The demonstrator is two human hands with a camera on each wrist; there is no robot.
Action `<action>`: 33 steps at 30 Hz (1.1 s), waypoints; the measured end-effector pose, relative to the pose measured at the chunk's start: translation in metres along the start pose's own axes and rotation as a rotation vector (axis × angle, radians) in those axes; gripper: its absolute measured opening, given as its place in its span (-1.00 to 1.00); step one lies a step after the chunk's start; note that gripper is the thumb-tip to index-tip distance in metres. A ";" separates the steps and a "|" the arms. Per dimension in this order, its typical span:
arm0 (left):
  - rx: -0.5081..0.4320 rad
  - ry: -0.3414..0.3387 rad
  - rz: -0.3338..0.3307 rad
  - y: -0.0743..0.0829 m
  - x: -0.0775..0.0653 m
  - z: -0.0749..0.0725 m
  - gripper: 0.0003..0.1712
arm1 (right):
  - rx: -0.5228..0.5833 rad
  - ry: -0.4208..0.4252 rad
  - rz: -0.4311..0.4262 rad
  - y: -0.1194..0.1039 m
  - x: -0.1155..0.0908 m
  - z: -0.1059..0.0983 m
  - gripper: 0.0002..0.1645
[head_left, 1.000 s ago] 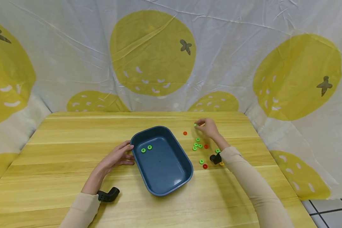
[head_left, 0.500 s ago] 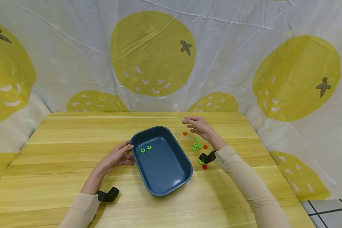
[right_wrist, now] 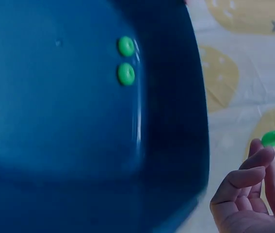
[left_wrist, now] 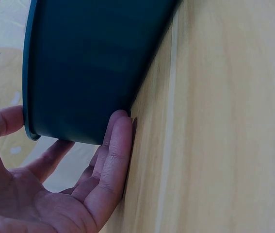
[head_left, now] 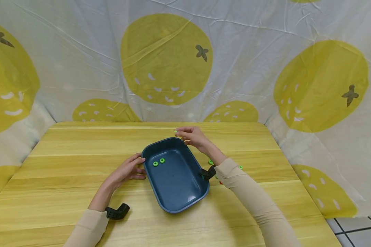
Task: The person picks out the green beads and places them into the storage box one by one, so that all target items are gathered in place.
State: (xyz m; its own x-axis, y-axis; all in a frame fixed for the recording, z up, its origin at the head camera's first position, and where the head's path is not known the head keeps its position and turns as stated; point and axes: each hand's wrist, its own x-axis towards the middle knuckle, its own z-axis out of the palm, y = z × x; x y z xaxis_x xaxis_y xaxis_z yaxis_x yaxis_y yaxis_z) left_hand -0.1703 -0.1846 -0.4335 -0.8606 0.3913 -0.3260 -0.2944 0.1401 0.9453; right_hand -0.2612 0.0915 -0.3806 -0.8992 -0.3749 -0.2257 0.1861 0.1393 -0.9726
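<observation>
A deep blue plastic tray (head_left: 174, 185) sits on the wooden table, with two small green rings (head_left: 155, 164) on its floor near the far left. My left hand (head_left: 126, 171) holds the tray's left side, thumb on the rim and fingers against the outer wall; the left wrist view has this hand (left_wrist: 69, 194) close up at the tray wall. Over the tray's far edge, my right hand (head_left: 194, 138) pinches another green ring (right_wrist: 269, 138) between thumb and fingertips. That ring appears just beyond the rim in the head view.
Several loose rings lie right of the tray, partly hidden by the right forearm; a green ring (head_left: 240, 167) and a red ring (head_left: 221, 182) show there. A lemon-print cloth (head_left: 235, 68) hangs behind the table (head_left: 80, 144).
My right hand has moved left from the loose rings to the tray's far edge, carrying the pinched green ring. The left hand and the tray have stayed in place.
</observation>
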 end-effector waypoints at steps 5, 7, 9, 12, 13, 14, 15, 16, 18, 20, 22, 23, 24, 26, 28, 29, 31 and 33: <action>0.005 -0.008 0.007 0.000 0.000 -0.001 -0.28 | -0.377 -0.084 -0.185 0.008 0.006 0.027 -0.66; 0.006 -0.008 0.005 0.000 0.000 -0.001 -0.28 | -0.600 -0.130 -0.282 0.012 0.008 0.034 -0.72; 0.007 -0.008 0.004 0.000 0.001 -0.001 -0.27 | -0.818 -0.163 -0.348 0.016 0.009 0.041 -0.77; 0.003 0.002 -0.006 -0.001 0.000 -0.001 -0.28 | -1.061 -0.183 -0.364 0.021 0.009 0.048 -0.81; 0.004 0.003 -0.007 -0.001 0.000 0.000 -0.28 | -1.119 -0.182 -0.352 0.023 0.009 0.050 -0.82; 0.002 0.007 -0.011 -0.001 0.000 0.000 -0.28 | -1.156 -0.183 -0.335 0.024 0.008 0.051 -0.82; 0.005 0.007 -0.012 -0.001 0.001 -0.001 -0.28 | -1.185 -0.183 -0.320 0.025 0.008 0.053 -0.82; 0.005 0.009 -0.013 -0.001 0.001 -0.001 -0.28 | -1.204 -0.182 -0.310 0.026 0.008 0.054 -0.82; 0.007 0.013 -0.013 -0.001 0.001 -0.001 -0.28 | -1.235 -0.181 -0.296 0.028 0.008 0.055 -0.82; 0.008 0.012 -0.011 0.000 0.001 -0.001 -0.27 | -1.246 -0.180 -0.292 0.029 0.008 0.056 -0.81; 0.009 0.007 -0.007 0.000 0.002 -0.002 -0.26 | -1.241 -0.180 -0.301 0.029 0.008 0.055 -0.81; 0.010 0.005 -0.006 0.000 0.002 -0.002 -0.26 | -1.234 -0.179 -0.310 0.028 0.007 0.055 -0.81; 0.009 0.005 -0.008 -0.001 0.002 -0.002 -0.26 | -1.224 -0.178 -0.322 0.028 0.007 0.054 -0.81; 0.011 0.001 -0.005 -0.001 0.002 -0.003 -0.26 | -1.191 -0.172 -0.347 0.027 0.007 0.053 -0.81; 0.010 0.002 -0.005 -0.001 0.002 -0.003 -0.26 | -1.138 -0.155 -0.376 0.025 0.007 0.052 -0.80; 0.009 0.004 -0.007 -0.002 0.002 -0.003 -0.27 | -1.097 -0.144 -0.391 0.023 0.008 0.051 -0.79; 0.010 0.004 -0.006 -0.002 0.003 -0.003 -0.27 | -0.990 -0.116 -0.414 0.020 0.008 0.049 -0.79; 0.009 0.005 -0.009 -0.003 0.003 -0.002 -0.28 | -0.854 -0.075 -0.428 0.017 0.007 0.047 -0.78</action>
State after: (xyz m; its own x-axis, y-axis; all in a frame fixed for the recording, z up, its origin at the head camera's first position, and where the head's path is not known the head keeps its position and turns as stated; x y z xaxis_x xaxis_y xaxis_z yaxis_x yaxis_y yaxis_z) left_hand -0.1729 -0.1859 -0.4368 -0.8599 0.3857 -0.3344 -0.2986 0.1514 0.9423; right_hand -0.2460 0.0483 -0.4009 -0.7909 -0.6025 0.1075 -0.5303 0.5870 -0.6117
